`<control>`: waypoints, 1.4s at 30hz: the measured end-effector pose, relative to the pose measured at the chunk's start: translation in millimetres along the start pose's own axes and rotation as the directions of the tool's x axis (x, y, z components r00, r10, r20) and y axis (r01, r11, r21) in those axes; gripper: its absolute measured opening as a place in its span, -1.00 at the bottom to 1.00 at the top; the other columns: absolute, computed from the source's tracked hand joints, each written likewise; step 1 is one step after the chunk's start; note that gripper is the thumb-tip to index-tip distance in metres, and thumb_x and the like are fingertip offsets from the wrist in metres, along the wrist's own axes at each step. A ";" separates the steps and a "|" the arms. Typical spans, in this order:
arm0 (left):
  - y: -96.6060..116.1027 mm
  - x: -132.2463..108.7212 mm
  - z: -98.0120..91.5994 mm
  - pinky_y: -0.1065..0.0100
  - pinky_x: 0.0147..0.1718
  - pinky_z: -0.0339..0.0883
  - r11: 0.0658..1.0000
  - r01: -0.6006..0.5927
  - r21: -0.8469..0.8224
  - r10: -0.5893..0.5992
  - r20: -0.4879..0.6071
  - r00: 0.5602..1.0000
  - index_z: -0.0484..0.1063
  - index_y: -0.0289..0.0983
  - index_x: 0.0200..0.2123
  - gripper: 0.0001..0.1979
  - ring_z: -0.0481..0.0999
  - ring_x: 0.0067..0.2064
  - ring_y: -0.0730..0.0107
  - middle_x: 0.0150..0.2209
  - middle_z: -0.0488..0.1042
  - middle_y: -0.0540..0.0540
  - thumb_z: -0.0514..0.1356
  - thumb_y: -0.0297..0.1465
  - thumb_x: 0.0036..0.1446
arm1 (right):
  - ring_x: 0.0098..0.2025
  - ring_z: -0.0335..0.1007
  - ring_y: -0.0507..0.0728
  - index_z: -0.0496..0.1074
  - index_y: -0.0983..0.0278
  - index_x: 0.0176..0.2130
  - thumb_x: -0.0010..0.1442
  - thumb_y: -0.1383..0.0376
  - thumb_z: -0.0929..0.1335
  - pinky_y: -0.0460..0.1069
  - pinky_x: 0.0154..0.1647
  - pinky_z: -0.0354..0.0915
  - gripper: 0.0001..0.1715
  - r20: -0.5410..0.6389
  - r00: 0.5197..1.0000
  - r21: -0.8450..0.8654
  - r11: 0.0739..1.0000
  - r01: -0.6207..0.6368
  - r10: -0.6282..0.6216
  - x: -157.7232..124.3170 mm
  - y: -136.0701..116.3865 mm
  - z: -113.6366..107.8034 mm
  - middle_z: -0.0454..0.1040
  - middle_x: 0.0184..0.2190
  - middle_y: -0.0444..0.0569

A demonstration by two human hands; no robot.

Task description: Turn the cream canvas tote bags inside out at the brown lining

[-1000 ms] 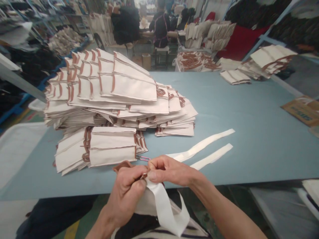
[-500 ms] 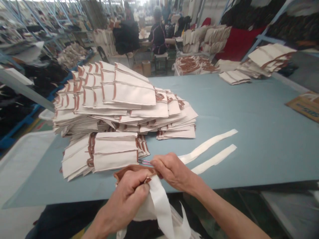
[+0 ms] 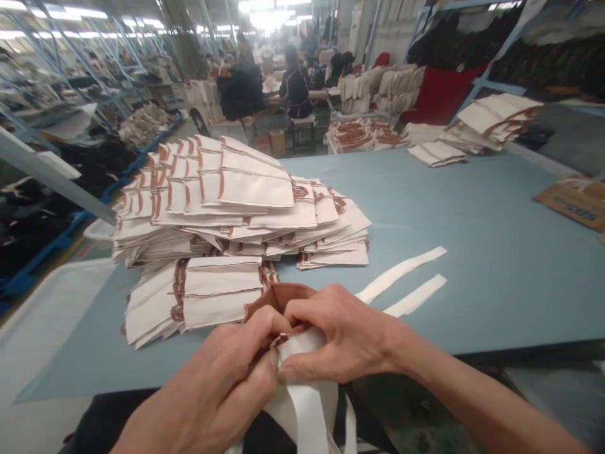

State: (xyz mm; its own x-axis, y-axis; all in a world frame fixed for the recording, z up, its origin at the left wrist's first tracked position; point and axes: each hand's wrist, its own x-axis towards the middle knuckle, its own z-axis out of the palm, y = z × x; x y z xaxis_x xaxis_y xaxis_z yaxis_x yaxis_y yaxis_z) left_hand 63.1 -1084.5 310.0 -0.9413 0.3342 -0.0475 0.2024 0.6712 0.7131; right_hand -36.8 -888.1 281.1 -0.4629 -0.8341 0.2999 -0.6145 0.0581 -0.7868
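At the table's near edge, my left hand [image 3: 231, 372] is closed on a cream fabric piece with a brown band [image 3: 278, 295], gripping it at the seam. My right hand [image 3: 345, 334] pinches the same piece from the other side, thumb against the white strip [image 3: 309, 416] that hangs down from it. The two hands almost touch. Below them the rest of the piece drops toward the lap, partly hidden. Just behind lies a small pile of cream pieces with brown edges [image 3: 222, 287]. Two loose white strips [image 3: 401, 271] rest on the table to the right.
A tall heap of cream panels [image 3: 258, 183] covers the table's left side. More panels [image 3: 496, 116] lie at the far right, near a cardboard piece [image 3: 574, 198]. A white bin [image 3: 57, 309] stands left of the blue-grey table [image 3: 472, 227]. A person [image 3: 295, 88] sits beyond.
My right hand has turned and come down and in, from the brown band onto the white strip beside my left hand. Small snips that showed at its fingers are out of sight. The view has tilted up slightly.
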 end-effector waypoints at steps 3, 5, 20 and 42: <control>0.3 -5.3 4.1 0.48 -0.30 0.35 1.000 0.002 0.027 -0.002 0.000 1.000 0.36 -0.12 -0.14 -0.85 0.54 -0.27 0.41 -0.28 0.53 0.07 0.02 -0.44 0.40 | -0.42 0.18 0.00 0.15 0.21 -0.52 0.16 0.31 0.44 -0.10 -0.38 0.11 -0.60 0.074 0.997 0.066 0.997 -0.027 0.022 -0.3 -7.9 -5.3 0.23 -0.51 -0.25; -0.9 -6.0 8.0 0.49 -0.36 0.33 0.998 -0.014 0.057 0.017 -0.047 0.999 0.32 -0.12 -0.18 -0.86 0.53 -0.33 0.45 -0.33 0.50 0.09 0.02 -0.46 0.41 | -0.49 0.07 -0.03 0.12 0.23 -0.55 0.15 0.35 0.39 -0.10 -0.46 0.01 -0.61 0.103 0.994 0.147 0.988 -0.057 0.042 -0.2 -9.3 -6.3 0.14 -0.56 -0.27; -20.9 10.6 34.9 0.45 -0.30 0.49 0.752 -0.456 0.476 0.634 -0.333 0.698 0.44 -0.32 -0.04 -0.80 0.61 -0.34 0.38 -0.31 0.61 -0.13 0.02 -0.52 0.48 | -0.52 0.02 -0.07 0.34 0.29 -0.45 0.15 -0.18 0.48 -0.14 -0.56 -0.03 -0.37 0.229 0.933 0.724 0.592 -0.354 0.279 -19.1 11.2 15.6 0.19 -0.57 -0.25; -22.9 27.5 9.5 0.45 -0.41 0.23 0.930 -0.299 0.214 0.316 -0.053 0.947 0.30 -0.21 -0.41 -0.57 0.42 -0.47 0.51 -0.50 0.41 0.12 -0.10 -0.30 0.57 | -0.37 0.41 0.07 0.45 0.29 -0.25 0.54 0.29 0.18 -0.04 -0.33 0.22 -0.64 0.022 0.995 -0.165 0.981 0.098 -0.096 -21.9 5.4 -15.1 0.55 -0.40 -0.07</control>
State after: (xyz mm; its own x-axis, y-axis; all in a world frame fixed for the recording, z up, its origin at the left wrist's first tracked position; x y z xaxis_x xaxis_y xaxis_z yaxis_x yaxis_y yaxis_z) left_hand 35.1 -1084.3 285.7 -0.8418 0.4938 0.2179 0.5272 0.6660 0.5277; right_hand -39.6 -861.2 278.5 -0.3878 -0.8478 0.3617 -0.7537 0.0657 -0.6540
